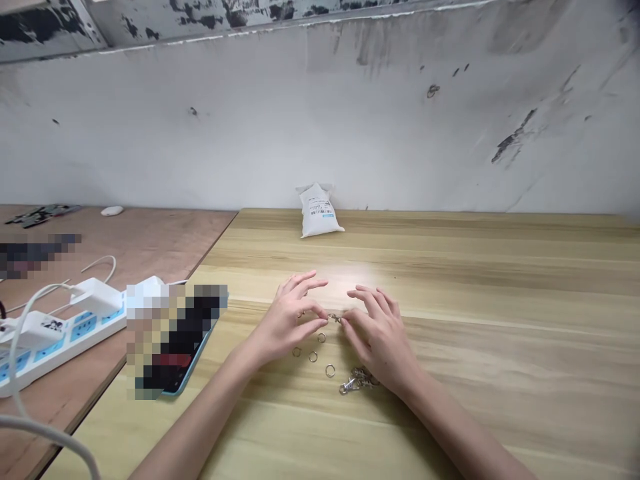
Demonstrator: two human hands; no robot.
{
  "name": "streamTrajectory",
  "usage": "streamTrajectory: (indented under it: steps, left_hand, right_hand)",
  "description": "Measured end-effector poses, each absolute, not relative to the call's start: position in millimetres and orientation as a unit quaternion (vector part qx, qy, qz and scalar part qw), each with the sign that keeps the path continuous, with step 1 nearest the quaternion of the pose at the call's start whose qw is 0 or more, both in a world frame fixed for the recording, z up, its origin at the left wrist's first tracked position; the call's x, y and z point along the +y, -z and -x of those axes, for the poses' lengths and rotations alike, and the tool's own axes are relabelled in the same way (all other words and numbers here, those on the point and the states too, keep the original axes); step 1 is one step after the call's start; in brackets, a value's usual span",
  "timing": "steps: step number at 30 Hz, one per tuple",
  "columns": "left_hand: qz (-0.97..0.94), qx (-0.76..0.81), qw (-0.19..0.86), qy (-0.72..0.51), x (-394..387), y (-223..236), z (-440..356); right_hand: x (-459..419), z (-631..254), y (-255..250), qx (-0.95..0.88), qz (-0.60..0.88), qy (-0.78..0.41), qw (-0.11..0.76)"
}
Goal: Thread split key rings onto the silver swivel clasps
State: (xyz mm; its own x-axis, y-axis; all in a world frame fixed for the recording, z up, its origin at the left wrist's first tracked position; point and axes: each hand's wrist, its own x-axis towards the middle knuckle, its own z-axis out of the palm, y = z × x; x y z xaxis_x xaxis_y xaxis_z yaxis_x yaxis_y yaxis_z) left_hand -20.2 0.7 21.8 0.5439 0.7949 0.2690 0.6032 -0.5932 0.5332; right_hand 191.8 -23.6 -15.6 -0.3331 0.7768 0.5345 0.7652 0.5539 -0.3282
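My left hand (287, 321) and my right hand (379, 340) meet over the wooden tabletop (450, 340), their fingertips pinching a small metal chain link (334, 319) from either side. Several loose silver split rings lie just below the hands, among them one ring (313, 357) and another (330, 371). Near my right wrist lies a small cluster of silver lobster clasps (357, 383), partly hidden behind that hand. A further bit of metal (301, 313) shows between the fingers of my left hand.
A white sealed bag (318, 212) leans against the white scuffed wall at the table's back. To the left are a phone (193, 360), partly pixelated, and a white power strip (60, 337) with plugs and cables on a lower plywood board (125, 247).
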Motion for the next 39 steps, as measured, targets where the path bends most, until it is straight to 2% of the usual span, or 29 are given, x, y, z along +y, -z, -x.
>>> streamTrajectory:
  steps: [9,18,26,32,36,39]
  left_hand:
    - [-0.801,0.412,0.303,-0.309,-8.8,-22.9,9.9]
    - [-0.785,0.434,0.283,-0.341,-9.8,-23.6,4.6]
    - [-0.780,0.415,0.351,-0.310,-4.4,-19.8,14.2]
    - [-0.807,0.386,0.315,-0.317,-2.7,-29.2,20.8]
    - [-0.847,0.377,0.255,-0.276,-1.6,-32.1,23.5]
    - [-0.891,0.347,0.168,-0.240,-3.7,-29.9,19.2]
  right_hand:
    - [-33.2,-182.0,6.9,-0.835,0.428,-0.055,0.340]
    - [-32.1,-180.2,14.5,-0.828,0.415,-0.071,0.370]
    - [-30.0,-184.2,9.4,-0.843,0.402,-0.049,0.354]
    - [-30.1,-187.6,-1.6,-0.856,0.385,-0.091,0.334]
    - [-29.6,-194.6,-9.4,-0.848,0.370,-0.197,0.323]
    - [-29.7,-198.4,-12.1,-0.818,0.368,-0.282,0.340]
